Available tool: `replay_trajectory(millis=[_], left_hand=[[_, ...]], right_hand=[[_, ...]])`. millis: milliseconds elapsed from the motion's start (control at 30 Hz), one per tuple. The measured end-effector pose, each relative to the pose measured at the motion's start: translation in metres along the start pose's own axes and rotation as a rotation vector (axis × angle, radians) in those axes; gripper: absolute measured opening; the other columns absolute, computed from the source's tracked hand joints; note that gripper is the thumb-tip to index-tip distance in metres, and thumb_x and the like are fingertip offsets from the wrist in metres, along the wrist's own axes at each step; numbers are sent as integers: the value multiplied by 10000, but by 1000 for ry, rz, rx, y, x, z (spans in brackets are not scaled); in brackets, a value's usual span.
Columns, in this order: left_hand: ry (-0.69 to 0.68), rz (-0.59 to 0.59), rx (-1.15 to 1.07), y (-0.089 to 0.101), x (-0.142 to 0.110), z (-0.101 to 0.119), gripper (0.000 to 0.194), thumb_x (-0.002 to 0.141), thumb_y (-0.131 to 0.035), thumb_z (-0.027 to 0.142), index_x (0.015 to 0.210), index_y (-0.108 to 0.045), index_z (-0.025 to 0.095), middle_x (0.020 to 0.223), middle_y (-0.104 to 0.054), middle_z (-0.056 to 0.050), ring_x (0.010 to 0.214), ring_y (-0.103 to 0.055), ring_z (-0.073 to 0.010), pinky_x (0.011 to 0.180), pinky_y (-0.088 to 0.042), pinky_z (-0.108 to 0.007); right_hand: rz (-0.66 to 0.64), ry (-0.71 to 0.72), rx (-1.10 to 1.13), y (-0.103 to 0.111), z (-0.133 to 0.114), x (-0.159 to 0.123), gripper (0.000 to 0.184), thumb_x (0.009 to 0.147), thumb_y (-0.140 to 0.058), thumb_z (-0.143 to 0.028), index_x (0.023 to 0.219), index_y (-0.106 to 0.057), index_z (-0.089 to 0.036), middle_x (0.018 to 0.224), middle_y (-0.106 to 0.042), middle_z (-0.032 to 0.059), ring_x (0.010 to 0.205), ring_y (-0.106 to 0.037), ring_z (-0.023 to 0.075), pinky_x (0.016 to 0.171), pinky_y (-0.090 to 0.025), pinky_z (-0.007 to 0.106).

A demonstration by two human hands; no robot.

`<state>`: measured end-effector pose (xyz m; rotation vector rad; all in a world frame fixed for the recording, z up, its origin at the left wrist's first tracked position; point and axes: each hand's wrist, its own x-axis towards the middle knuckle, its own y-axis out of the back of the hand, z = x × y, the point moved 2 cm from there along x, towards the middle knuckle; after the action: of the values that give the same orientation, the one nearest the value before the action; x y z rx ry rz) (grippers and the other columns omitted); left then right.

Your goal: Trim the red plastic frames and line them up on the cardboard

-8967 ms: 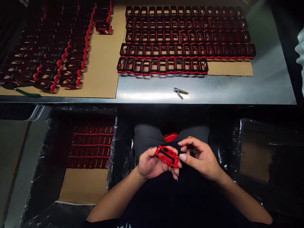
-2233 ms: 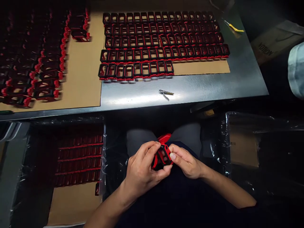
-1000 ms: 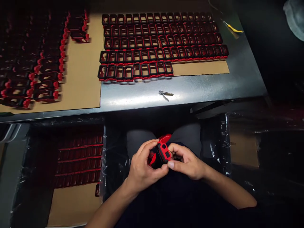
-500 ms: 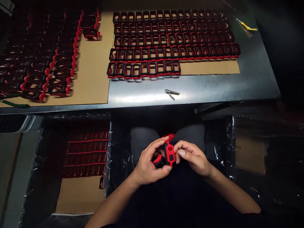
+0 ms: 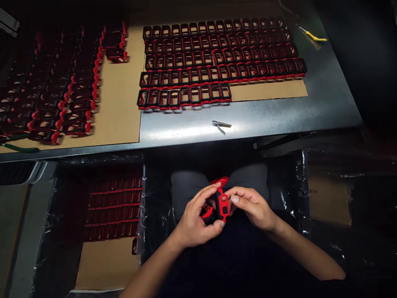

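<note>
My left hand (image 5: 192, 221) is closed around a red and black plastic frame (image 5: 225, 210), held upright above my lap. Its thumb presses the lower end and its fingers reach over the top. The red face has a round hole and a dark square. More red and black plastic (image 5: 207, 212) shows inside the palm; whether it is the same part I cannot tell. My right hand (image 5: 254, 210) is at the frame's right edge, thumb and forefinger close together in a pinch. What lies between them, if anything, is hidden, as are its other fingertips.
Rows of similar frames (image 5: 195, 74) stand on cardboard (image 5: 269, 91) on the metal table (image 5: 263, 118). More stacks (image 5: 77, 103) fill the left. Small metal clippers (image 5: 221, 125) and a yellow-handled tool (image 5: 314, 36) lie on the table. A plastic-lined box (image 5: 143, 215) holds frame rows.
The camera view has tilted slightly, shifting the table downward. The held frame has turned a little and its round hole looks lighter. Both hands keep nearly the same grip.
</note>
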<state>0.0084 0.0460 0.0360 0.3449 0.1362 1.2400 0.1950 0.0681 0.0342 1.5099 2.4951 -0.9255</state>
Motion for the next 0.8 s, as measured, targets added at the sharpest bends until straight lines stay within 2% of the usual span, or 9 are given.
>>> replay_trajectory(millis=[267,367,433,500,600,667,733,800], left_hand=[[-28,-33,16,1,0,-1,728,742,-709,207,1420,-443,227,1383,-595,-178,1276,-589,-309,992,-553,-478],[28,-37,-36,1,-1,-1,697,762,-695,240,1414,-448,229,1405,-574,-180,1102,-674,-268,856,-606,-400],[123,-30,-136,1,-3,-3,662,790,-678,270,1409,-445,234,1411,-557,-182,876,-689,-191,725,-608,-335],[256,-12,-244,3,-4,-5,587,827,-656,302,1377,-466,228,1335,-601,-170,723,-635,-132,660,-584,-302],[490,-32,-370,7,-4,-7,461,867,-643,380,1276,-544,192,1084,-677,-114,637,-563,-102,589,-526,-253],[634,-88,-445,9,-3,-6,444,874,-644,442,1217,-576,168,924,-649,-59,593,-511,-82,534,-473,-215],[724,-137,-512,9,-2,-1,462,877,-636,490,1192,-582,157,813,-581,-7,557,-464,-67,508,-445,-201],[743,-156,-537,9,0,4,483,872,-634,517,1184,-582,151,773,-532,18,548,-440,-64,507,-440,-203]], right_hand=[[-3,-36,-30,-3,0,-1,245,863,-751,-380,969,-720,-162,790,-664,11,674,-603,99,642,-500,215],[15,-66,-23,-3,1,-2,244,848,-767,-374,954,-721,-159,779,-665,13,648,-597,98,614,-502,217],[34,-65,-31,-2,1,-3,235,840,-776,-367,940,-721,-161,777,-665,12,644,-601,98,607,-500,215],[58,-45,-55,-1,1,-4,224,836,-780,-357,938,-722,-167,787,-671,13,652,-610,100,604,-494,211],[67,-5,-117,0,1,-5,213,848,-765,-358,944,-728,-172,791,-683,18,636,-602,102,582,-481,213],[59,41,-193,0,-1,-4,188,866,-744,-351,923,-737,-172,773,-684,20,617,-582,102,568,-471,217],[53,123,-304,-1,-4,-4,143,883,-726,-317,897,-751,-176,770,-690,24,639,-588,109,597,-477,227],[47,209,-410,-2,-9,-3,102,893,-714,-272,898,-766,-185,803,-709,34,704,-621,125,659,-494,239]])
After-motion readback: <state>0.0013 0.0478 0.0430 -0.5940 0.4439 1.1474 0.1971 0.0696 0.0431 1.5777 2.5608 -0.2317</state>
